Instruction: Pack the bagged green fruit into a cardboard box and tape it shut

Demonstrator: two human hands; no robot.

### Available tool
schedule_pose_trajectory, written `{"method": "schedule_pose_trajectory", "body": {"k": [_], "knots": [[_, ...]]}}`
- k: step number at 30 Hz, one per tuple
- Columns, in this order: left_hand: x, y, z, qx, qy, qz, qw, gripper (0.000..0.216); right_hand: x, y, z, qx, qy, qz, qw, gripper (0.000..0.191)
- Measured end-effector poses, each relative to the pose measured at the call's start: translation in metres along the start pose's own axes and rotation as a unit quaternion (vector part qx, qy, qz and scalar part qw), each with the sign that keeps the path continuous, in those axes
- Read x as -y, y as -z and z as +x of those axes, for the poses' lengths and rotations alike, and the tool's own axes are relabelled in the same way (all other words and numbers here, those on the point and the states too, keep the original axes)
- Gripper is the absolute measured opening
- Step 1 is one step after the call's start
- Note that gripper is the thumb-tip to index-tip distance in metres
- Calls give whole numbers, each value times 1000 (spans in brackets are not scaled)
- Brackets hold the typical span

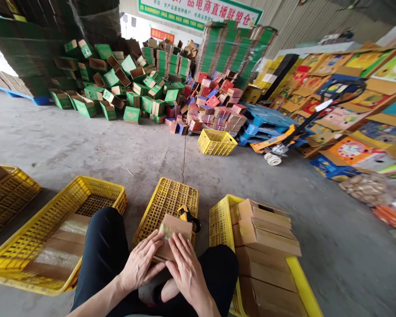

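A small cardboard box (176, 226) with a strip of clear tape on it rests at the near end of an upturned yellow crate (166, 198), between my knees. My left hand (141, 259) lies along the box's left side, its fingers stretched over the edge and its thumb toward the near side. Flat on the right part of the box is my right hand (185, 266), fingers extended and touching the cardboard. Just behind the box's right corner sits a yellow and black tape dispenser (188, 216), apart from both hands.
To my left a yellow crate (102, 189) holds taped boxes (57, 253). On my right another yellow crate (220, 220) is stacked with cardboard boxes (267, 264). Farther off are a yellow crate (218, 143), a pallet jack (280, 143), blue pallets (264, 116) and heaped green boxes (132, 114).
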State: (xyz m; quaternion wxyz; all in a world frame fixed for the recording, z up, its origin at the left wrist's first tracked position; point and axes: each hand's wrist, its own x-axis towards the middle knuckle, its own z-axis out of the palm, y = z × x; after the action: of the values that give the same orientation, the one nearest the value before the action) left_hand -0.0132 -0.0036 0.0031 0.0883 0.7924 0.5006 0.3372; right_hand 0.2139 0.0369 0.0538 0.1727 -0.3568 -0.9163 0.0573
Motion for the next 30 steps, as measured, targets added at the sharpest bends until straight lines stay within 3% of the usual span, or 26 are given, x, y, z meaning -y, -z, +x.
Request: {"method": "schedule_pose_trajectory", "body": {"k": [4,9,19,26,30], "knots": [[-2,2,8,26,-18,18,999,77,3,-4,-10,-12,-10,-13,1000,71],[1,-1,17,52,-56,34,997,78,6,-17,-10,-38,-7,-21,999,70],[14,-10,8,7,-84,54,995,68,11,-33,-20,-121,-7,22,992,59],[12,-9,3,-14,-70,44,997,57,-5,-14,-31,-87,-77,19,993,64],[3,-7,8,-8,-53,18,998,53,-14,-9,-35,-63,-80,19,995,67]]}}
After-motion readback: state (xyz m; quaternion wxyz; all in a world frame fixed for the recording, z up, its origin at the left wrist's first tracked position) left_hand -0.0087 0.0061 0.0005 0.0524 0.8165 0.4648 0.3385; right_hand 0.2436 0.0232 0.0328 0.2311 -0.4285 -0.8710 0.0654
